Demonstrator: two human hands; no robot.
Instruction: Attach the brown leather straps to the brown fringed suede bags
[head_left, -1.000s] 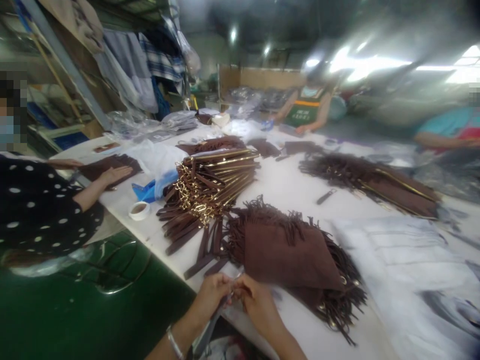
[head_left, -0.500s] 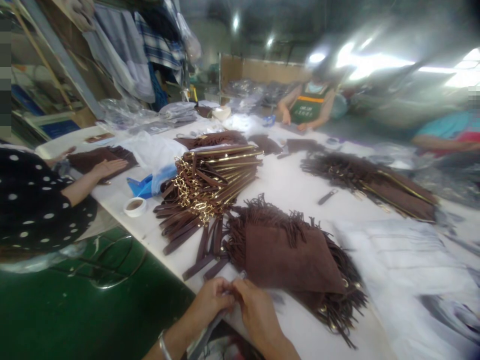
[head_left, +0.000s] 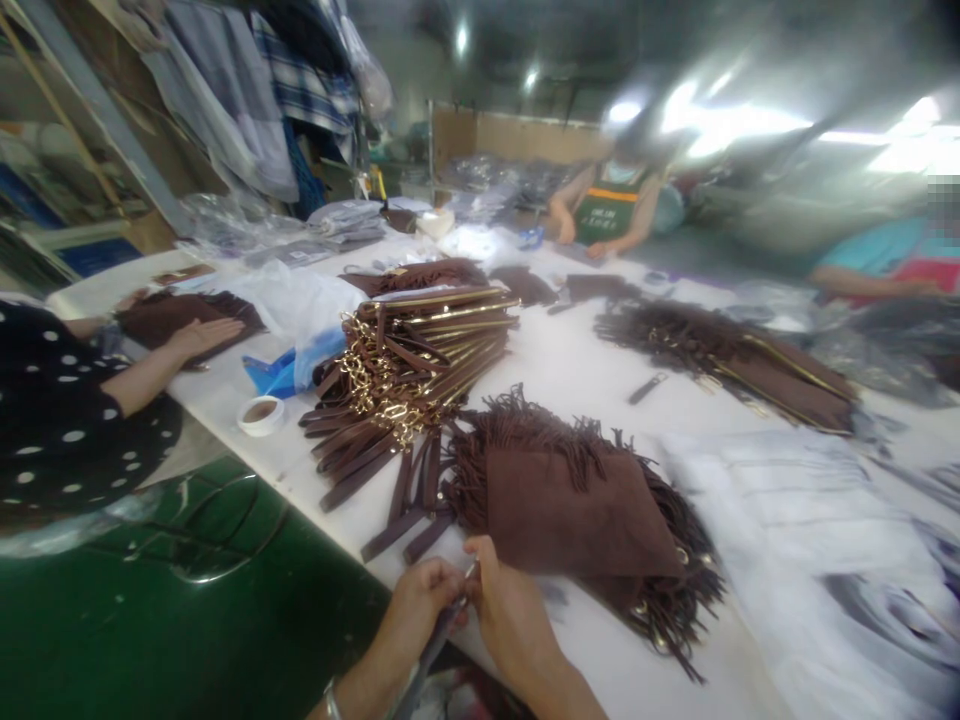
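Low in the head view, at the table's near edge, my left hand [head_left: 420, 605] pinches a dark strap [head_left: 429, 655] that trails down toward me. My right hand [head_left: 510, 615] is closed at the strap's upper end, where a small shiny metal piece shows between the fingers; its exact shape is too blurred to tell. Just beyond my hands lies a stack of brown fringed suede bags [head_left: 577, 510] with gold rings at the side. To its left is a heap of brown straps [head_left: 375, 460] with gold clasps and chain-like hardware.
A co-worker in polka dots [head_left: 67, 410] rests a hand on a brown piece at left. A white tape roll [head_left: 260, 416] sits near the edge. More fringed bags [head_left: 787, 380], a short strap [head_left: 646, 388] and white sheeting [head_left: 787, 510] lie rightward. Two people work farther off.
My right thumb and fingers have lifted a little, and the metal piece at the strap's end now shows between my hands. The view has shifted slightly.
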